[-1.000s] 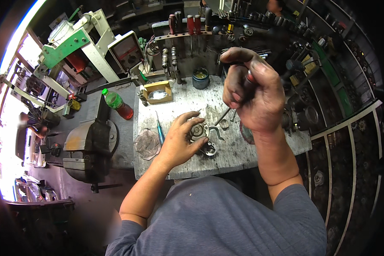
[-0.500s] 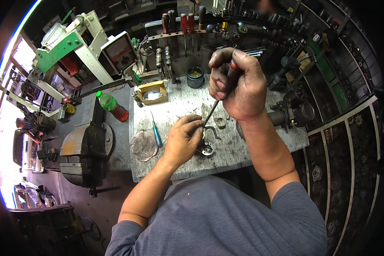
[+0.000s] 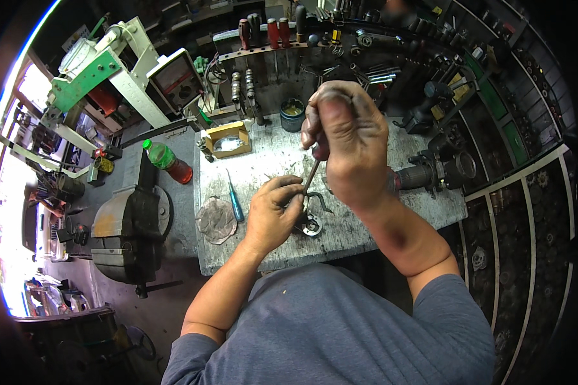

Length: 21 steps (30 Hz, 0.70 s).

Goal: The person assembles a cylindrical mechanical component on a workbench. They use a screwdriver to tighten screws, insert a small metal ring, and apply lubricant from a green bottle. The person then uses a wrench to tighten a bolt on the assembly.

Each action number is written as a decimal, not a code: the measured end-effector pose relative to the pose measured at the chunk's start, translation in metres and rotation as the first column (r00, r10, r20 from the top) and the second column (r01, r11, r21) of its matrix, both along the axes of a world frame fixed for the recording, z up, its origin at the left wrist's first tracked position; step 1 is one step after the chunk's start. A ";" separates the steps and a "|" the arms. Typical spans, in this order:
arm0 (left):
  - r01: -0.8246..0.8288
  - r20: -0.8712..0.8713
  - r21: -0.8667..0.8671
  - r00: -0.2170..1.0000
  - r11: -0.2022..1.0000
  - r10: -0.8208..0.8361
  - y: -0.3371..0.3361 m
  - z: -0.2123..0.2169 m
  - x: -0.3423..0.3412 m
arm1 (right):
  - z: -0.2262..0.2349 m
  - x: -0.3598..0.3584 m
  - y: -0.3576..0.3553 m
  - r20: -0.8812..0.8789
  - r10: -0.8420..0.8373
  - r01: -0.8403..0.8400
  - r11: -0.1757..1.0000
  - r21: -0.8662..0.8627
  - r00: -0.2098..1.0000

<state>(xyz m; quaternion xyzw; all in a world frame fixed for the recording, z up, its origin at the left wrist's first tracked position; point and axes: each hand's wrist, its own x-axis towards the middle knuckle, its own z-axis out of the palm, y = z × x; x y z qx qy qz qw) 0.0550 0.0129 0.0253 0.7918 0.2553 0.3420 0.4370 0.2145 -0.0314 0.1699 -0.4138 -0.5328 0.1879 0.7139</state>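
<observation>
My right hand (image 3: 348, 144) is raised over the grey workbench (image 3: 263, 173), fist closed around the handle of a screwdriver whose shaft (image 3: 311, 176) points down. Its tip meets a small metal part (image 3: 311, 221), a round ring-shaped piece with a bent arm, lying on the bench. My left hand (image 3: 273, 215) rests on the bench and pinches that part from the left, fingers curled at the screwdriver's tip. Both hands are smeared with dark grease.
A blue-handled tool (image 3: 235, 199) and a crumpled clear plastic bag (image 3: 216, 219) lie left of my left hand. A small yellow box (image 3: 227, 138), a dark cup (image 3: 292, 114), a bottle of red liquid (image 3: 167, 162), a bench vise (image 3: 130, 224), a cylindrical motor part (image 3: 430, 172) and a screwdriver rack (image 3: 270, 32) surround the bench.
My right hand has shifted left and come closer over the part, swinging the screwdriver more upright. My left hand has stayed on the metal part.
</observation>
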 end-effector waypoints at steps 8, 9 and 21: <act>0.243 0.017 0.127 0.969 0.962 -0.247 0.030 0.023 -0.009 | 0.010 0.006 -0.016 0.179 0.403 -0.363 0.906 -0.218 0.898; 0.264 -0.013 0.127 0.964 0.956 -0.264 0.034 0.024 -0.007 | 0.021 0.007 -0.017 0.398 0.279 -0.226 0.958 -0.176 0.874; 0.352 -0.037 0.090 0.936 0.932 -0.350 0.050 0.049 0.003 | 0.113 0.021 -0.011 0.959 0.281 0.392 0.879 -0.271 0.034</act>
